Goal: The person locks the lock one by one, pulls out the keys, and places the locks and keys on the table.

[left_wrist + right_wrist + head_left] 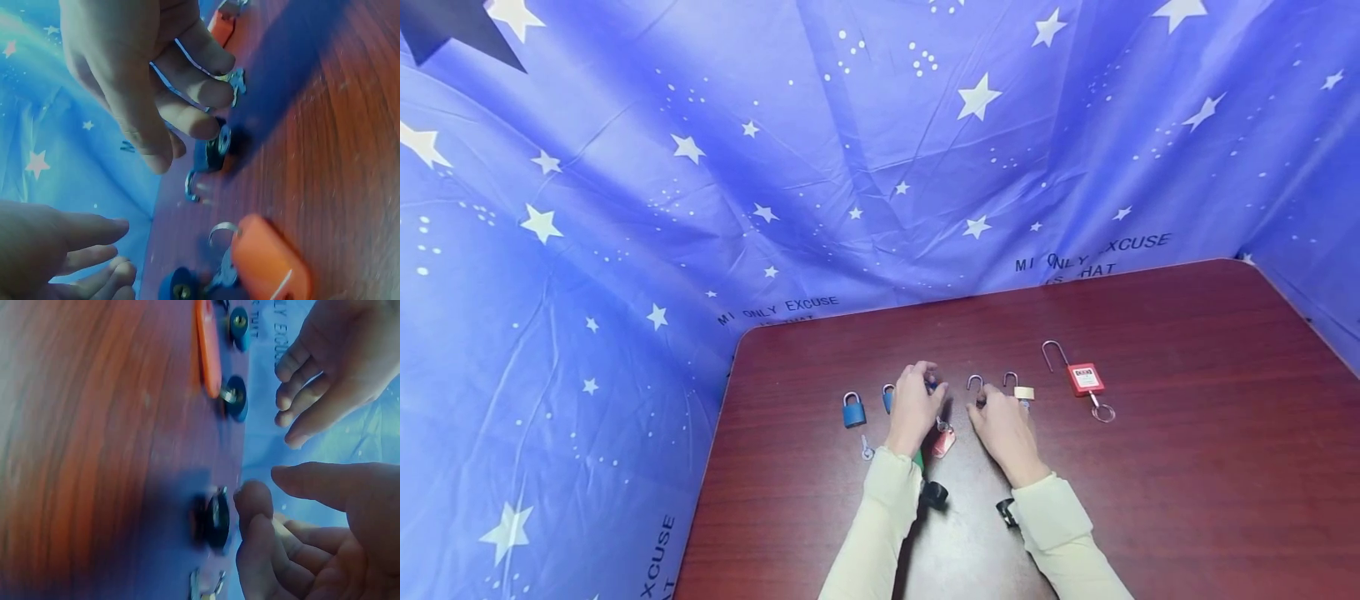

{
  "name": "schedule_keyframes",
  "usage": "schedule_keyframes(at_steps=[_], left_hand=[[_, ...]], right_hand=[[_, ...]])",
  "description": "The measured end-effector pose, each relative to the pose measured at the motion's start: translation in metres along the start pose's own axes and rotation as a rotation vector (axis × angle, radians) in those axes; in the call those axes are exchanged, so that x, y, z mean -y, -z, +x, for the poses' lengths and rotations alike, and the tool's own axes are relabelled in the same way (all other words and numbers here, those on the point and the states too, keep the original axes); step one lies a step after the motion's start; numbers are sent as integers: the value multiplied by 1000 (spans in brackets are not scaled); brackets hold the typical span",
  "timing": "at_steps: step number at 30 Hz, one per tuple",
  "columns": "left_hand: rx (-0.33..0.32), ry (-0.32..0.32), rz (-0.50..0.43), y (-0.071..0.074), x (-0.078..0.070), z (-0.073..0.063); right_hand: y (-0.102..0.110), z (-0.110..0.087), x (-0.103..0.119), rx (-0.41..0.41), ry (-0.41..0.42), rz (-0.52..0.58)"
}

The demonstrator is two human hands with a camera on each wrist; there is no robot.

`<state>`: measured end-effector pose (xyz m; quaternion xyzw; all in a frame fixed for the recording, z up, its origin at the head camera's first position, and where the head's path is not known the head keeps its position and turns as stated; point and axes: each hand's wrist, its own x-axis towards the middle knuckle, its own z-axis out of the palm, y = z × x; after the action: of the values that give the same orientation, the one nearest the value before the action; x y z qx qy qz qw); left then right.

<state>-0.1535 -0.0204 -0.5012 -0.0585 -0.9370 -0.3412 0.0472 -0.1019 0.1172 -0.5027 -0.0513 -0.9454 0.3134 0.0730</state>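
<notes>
My left hand point(916, 400) hovers over the row of padlocks with its fingers extended and holds nothing. Near it lie a blue padlock point(888, 398), partly hidden by the hand, and a red-orange key tag point(945, 442) with a ring and key; in the right wrist view a key sits in a blue padlock point(236, 400) beside the tag. Loosely bent, the fingers of my right hand point(1006, 427) are just above a dark padlock point(211, 150) whose shackle point(974, 382) is open. Whether a fingertip touches it, I cannot tell. Nothing is gripped.
Farther left, a closed blue padlock point(853, 411) has a loose key point(867, 450) in front. To the right are a brass padlock point(1024, 392) and a red padlock point(1085, 379) with a key ring point(1103, 412), both with open shackles. A blue star-patterned curtain point(865, 208) borders the brown table point(1187, 467).
</notes>
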Motion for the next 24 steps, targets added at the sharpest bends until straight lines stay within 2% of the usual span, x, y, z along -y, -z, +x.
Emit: schedule_keyframes(at_steps=[5, 8, 13, 20, 24], left_hand=[[53, -21, -110, -6, -6, -2], [78, -23, -135, -12, -10, -4], [135, -14, -177, -20, -13, -7], [217, -35, -285, -25, -18, -9], [231, -32, -318, -28, -17, -10]], right_hand=[[7, 2, -11, 42, -75, -16], [8, 2, -17, 65, -101, -28], [8, 3, -24, 95, -86, -45], [8, 4, -27, 118, -77, -31], [7, 5, -29, 115, -61, -10]])
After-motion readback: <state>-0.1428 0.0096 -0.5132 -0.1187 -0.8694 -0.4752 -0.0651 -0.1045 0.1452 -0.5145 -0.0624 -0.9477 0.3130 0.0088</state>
